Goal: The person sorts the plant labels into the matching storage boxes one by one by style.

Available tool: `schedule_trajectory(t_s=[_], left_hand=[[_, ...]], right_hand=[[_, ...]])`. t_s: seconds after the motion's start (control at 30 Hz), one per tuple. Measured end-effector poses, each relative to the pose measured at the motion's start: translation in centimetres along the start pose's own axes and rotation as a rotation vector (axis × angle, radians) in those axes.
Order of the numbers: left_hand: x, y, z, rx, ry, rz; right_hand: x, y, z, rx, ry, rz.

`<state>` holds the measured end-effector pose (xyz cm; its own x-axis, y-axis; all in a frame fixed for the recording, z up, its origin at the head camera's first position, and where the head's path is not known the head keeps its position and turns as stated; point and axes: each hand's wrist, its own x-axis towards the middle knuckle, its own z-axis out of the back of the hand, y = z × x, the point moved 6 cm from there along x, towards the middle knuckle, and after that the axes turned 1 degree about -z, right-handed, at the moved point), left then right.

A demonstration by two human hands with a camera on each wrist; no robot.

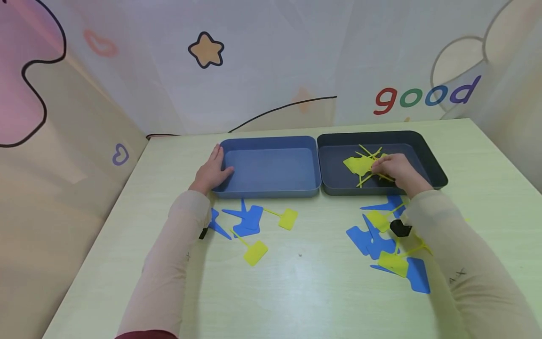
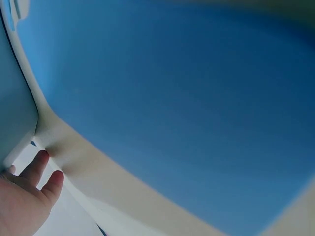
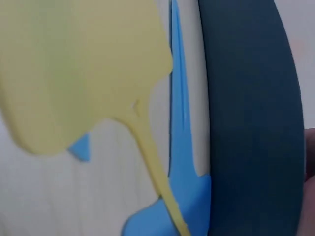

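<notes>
"Spacing out the flat yellow plastic-looking tags [image 1: 358, 165] should stop them tangling. Is our right hand [image 1: 398, 170] pinching one?"

"We cannot tell; our fingertips bunch there, among tags in the dark grey rectangular tray [image 1: 332, 167]. Our left hand [image 1: 211, 175], thumb spread from its fingers, touches the blue rectangular tray [image 1: 271, 167]"

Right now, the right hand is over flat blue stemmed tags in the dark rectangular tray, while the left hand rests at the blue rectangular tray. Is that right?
Wrong colour: the head view shows the flat stemmed tags in the dark rectangular tray are yellow, not blue. Otherwise, yes.
</notes>
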<state>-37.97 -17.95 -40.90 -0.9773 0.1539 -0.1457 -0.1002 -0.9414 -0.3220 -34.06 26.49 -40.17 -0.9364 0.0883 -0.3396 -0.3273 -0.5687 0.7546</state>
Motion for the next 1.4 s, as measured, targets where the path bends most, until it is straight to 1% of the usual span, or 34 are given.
schedule_trajectory(t_s=[0.1, 0.23, 0.43, 0.53, 0.7, 0.8, 0.9, 0.97, 1.07, 1.13, 1.2, 1.33, 1.4], left_hand=[[0.0, 0.0, 0.0, 0.002, -0.002, -0.001], [0.1, 0.0, -0.1, 0.004, -0.002, -0.001], [0.1, 0.0, -0.2, 0.0, -0.004, -0.001], [0.2, 0.0, -0.2, -0.001, -0.005, -0.001], [0.2, 0.0, -0.3, 0.001, -0.002, 0.0], [0.1, 0.0, -0.3, 0.002, 0.0, -0.001], [-0.1, -0.1, -0.2, -0.001, 0.0, -0.004], [-0.2, -0.1, -0.1, -0.002, -0.001, -0.005], [-0.3, -0.2, 0.0, 0.0, 0.002, -0.003], [-0.2, -0.2, 0.1, 0.002, 0.004, -0.003], [-0.2, -0.2, 0.1, 0.003, 0.003, -0.006], [-0.2, -0.2, 0.1, 0.002, -0.001, -0.01], [-0.2, -0.2, 0.1, 0.003, -0.003, -0.01]], right_hand=[[0.3, -0.3, 0.2, -0.04, -0.032, 0.001], [0.4, -0.2, 0.3, -0.124, -0.077, 0.023], [0.2, 0.4, 0.1, -0.289, -0.093, 0.094], [-0.1, 0.6, -0.1, -0.364, -0.102, 0.119], [-0.8, 1.0, -0.2, -0.449, -0.13, 0.131], [-1.4, 1.7, -0.1, -0.482, -0.165, 0.175], [-2.2, 2.6, 0.1, -0.504, -0.205, 0.265], [-2.8, 3.1, 0.1, -0.526, -0.218, 0.344], [-3.9, 3.7, 0.0, -0.593, -0.224, 0.469], [-4.8, 3.9, -0.3, -0.646, -0.204, 0.538], [-5.7, 3.8, -0.9, -0.712, -0.177, 0.589], [-7.4, 2.9, -2.4, -0.868, -0.113, 0.675], [-8.2, 2.4, -3.1, -0.92, -0.088, 0.726]])
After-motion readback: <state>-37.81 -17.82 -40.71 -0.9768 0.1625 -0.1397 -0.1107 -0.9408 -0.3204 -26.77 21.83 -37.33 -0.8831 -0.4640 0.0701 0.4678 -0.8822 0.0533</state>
